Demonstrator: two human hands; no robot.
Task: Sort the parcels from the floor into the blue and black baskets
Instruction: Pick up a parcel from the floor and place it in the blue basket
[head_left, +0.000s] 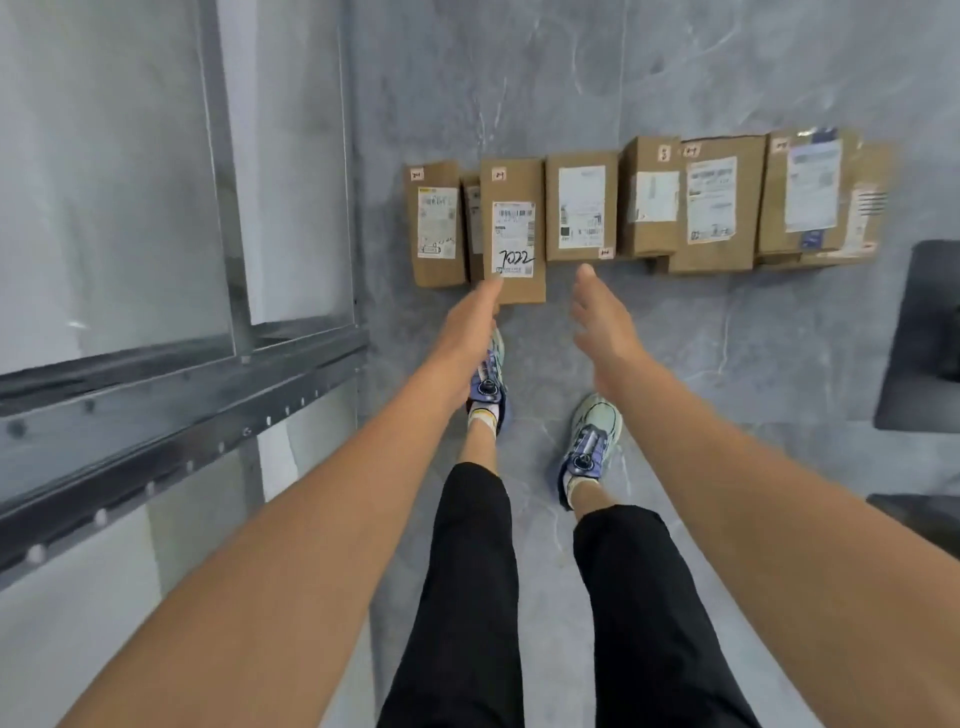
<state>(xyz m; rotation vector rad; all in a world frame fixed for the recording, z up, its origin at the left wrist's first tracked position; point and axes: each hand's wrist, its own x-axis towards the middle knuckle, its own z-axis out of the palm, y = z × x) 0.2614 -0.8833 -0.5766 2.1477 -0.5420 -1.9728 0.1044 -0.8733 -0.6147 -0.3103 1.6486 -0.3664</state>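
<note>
Parcels in row just beyond both | left hand released | right hand released

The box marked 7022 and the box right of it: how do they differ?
The 7022 box is narrower and comes nearer the camera; the right box is wider and ends farther back. The 7022 box's label bears black handwriting; the right box's label shows none. Both are brown, with white labels.

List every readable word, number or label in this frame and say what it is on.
"7022": handwritten in black on the white shipping label of the cardboard parcel nearest the left hand.
Printed text and barcodes on every parcel label: too blurred to read.
Small corner tags on the parcels: too small to read.
</note>
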